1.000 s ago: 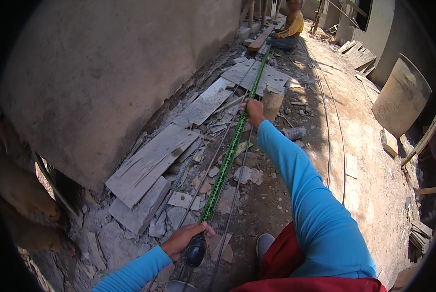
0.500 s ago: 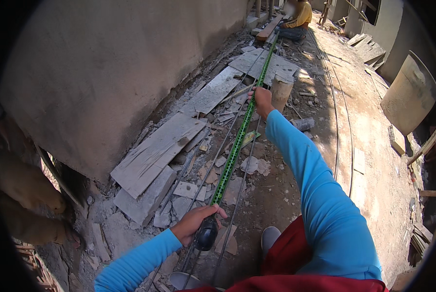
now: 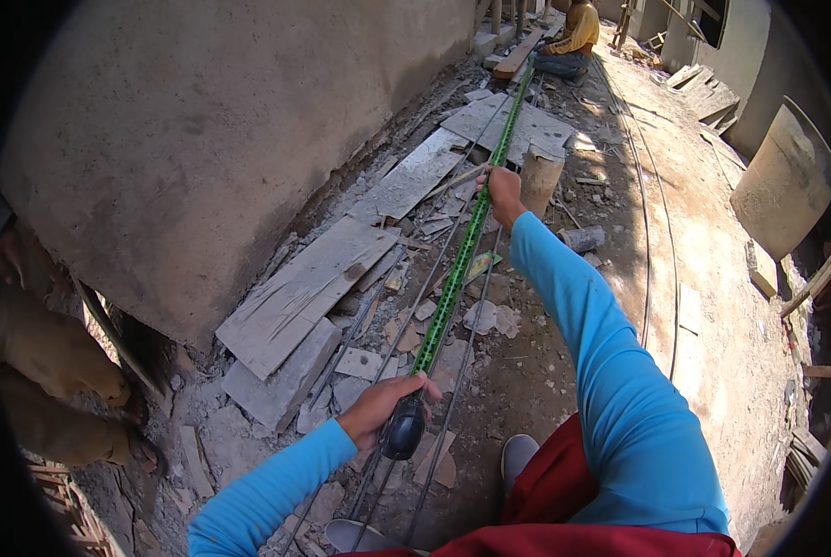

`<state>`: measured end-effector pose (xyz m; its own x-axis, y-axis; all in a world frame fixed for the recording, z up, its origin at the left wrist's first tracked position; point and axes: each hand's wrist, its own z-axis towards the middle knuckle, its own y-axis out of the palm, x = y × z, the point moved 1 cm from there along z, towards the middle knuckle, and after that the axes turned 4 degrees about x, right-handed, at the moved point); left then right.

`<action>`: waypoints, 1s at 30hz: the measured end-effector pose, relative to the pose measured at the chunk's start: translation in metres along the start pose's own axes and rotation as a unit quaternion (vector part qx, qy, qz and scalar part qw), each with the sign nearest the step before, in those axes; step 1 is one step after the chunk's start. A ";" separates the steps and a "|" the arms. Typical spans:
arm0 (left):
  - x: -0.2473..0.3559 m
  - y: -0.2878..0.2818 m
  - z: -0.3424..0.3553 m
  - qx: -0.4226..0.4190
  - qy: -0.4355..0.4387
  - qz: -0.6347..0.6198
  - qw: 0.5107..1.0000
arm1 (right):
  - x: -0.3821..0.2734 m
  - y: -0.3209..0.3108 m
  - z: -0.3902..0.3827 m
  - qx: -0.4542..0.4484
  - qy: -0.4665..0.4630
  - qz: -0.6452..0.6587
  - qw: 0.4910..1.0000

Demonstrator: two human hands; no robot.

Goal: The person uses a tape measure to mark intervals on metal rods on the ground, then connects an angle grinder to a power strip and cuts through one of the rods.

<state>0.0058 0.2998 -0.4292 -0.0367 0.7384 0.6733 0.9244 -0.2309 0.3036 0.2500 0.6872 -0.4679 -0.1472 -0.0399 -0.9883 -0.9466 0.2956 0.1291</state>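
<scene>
Low in front of me, my left hand (image 3: 385,407) is closed around the black case of a tape measure (image 3: 402,429). Its green blade (image 3: 449,302) runs out of the case, away from me along several thin steel bars (image 3: 431,395). Farther up, my right hand (image 3: 502,195) grips the blade, its fingers curled over the edge. The blade stretches on to a person in a yellow top (image 3: 578,32), crouched at the far end; whether that person holds its tip is too small to tell.
Broken boards (image 3: 304,288) and rubble lie left of the bars, along a plastered wall (image 3: 202,139). A short post (image 3: 540,176) stands beyond my right hand. Two long bars (image 3: 643,223) lie on the right. Another person's legs (image 3: 63,399) show at the left edge.
Hardly anything differs. The tape case and my left hand have shifted slightly right and up; the whole view has moved a little. Both hands keep their grip.
</scene>
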 end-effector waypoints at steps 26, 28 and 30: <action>0.053 0.001 0.052 0.013 -0.018 -0.017 1.000 | 0.016 0.006 -0.004 -0.016 0.012 0.004 1.000; 0.053 -0.002 0.059 0.011 -0.018 -0.005 1.000 | 0.015 0.003 -0.001 -0.018 0.005 -0.007 1.000; 0.054 -0.003 0.064 0.005 -0.012 0.002 1.000 | 0.017 0.000 0.001 -0.019 0.005 -0.010 1.000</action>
<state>0.0255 0.3816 -0.4368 -0.0238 0.7529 0.6577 0.9286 -0.2271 0.2935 0.2476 0.6872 -0.4846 -0.1306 -0.0547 -0.9899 -0.9594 0.2586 0.1123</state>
